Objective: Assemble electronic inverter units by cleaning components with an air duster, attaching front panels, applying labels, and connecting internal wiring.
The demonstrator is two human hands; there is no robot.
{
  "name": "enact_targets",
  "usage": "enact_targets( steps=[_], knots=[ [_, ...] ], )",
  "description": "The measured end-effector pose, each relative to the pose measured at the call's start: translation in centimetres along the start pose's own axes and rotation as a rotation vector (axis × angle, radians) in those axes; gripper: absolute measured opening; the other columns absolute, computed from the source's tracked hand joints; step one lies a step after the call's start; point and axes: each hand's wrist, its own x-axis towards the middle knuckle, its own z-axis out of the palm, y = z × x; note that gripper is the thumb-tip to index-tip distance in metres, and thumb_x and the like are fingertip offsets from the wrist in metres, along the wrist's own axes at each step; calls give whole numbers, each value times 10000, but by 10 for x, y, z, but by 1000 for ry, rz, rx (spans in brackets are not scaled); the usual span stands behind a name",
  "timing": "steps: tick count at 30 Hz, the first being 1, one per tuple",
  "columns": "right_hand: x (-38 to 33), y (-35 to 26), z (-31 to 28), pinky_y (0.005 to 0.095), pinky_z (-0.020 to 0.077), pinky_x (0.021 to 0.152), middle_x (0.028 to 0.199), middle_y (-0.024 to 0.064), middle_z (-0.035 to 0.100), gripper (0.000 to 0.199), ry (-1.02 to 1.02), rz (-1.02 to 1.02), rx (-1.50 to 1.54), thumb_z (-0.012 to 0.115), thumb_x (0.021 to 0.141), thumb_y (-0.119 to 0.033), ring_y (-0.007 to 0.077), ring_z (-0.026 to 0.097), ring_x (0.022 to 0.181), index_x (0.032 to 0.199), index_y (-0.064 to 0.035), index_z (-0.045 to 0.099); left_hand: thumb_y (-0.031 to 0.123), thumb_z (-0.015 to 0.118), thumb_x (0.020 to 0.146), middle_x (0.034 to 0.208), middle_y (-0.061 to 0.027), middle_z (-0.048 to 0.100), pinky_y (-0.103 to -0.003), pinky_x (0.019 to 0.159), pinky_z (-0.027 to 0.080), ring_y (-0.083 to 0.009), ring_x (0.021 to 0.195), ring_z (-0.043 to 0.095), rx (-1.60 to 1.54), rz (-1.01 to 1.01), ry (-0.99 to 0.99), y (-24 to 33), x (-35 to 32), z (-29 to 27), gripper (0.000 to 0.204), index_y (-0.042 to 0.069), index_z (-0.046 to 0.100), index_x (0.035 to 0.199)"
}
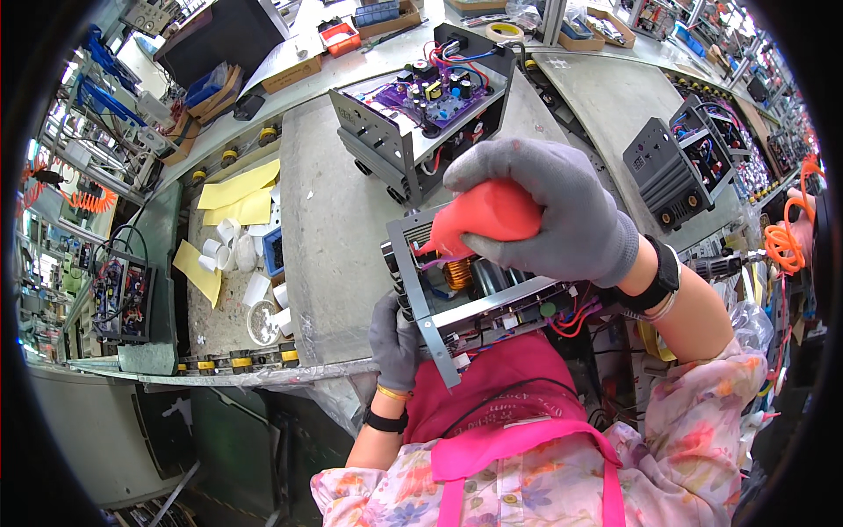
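Head view: at centre, the gloved right hand [566, 211] has its grip closed around a red squeeze bottle [493, 212], held tilted over an open metal device [430, 323] just below centre. The gloved left hand [393, 342] is against the device's left side; how firmly its grip closes cannot be told. Above centre, a second device [373, 145] stands on the grey desk [338, 281].

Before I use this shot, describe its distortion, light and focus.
Head view: fisheye bends the edges of the bench, with black at both sides; head view: bright overall, palest along the top, darker below the bench at lower left; head view: red bottle and right hand look fairly sharp.
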Motion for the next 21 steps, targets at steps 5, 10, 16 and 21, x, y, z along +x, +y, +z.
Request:
enact_targets(
  steps=[5,10,16,21],
  knots=[
    [0,3,1,360,540,798,957,115,678,363,20,27,31,782,707,-98,312,679,899,1030,-70,618,216,520,965,1018,-176,624,-357,845,471,-304,934,613,-52,-16,-16,0,1,0,316,-33,566,1154],
    [-3,-1,-3,328,529,826,994,101,664,403,80,79,28,768,714,-83,234,666,921,1084,-52,613,205,506,985,989,-164,624,-347,824,471,-275,906,609,-17,42,-5,1,2,1,280,-27,572,1128],
    [-71,-26,-71,285,504,858,1140,91,590,476,573,489,92,625,832,-178,138,599,999,1260,4,527,179,462,998,938,-161,614,-359,780,473,-260,853,598,22,-10,23,-13,-8,2,253,-26,562,1108],
    [-178,-48,-89,239,496,680,1074,92,607,604,883,529,630,677,881,-381,127,592,860,1297,6,474,501,298,992,1286,-222,580,-483,975,480,-358,1111,601,-1028,-627,-222,-55,-20,-8,638,8,466,1361]
  ],
)
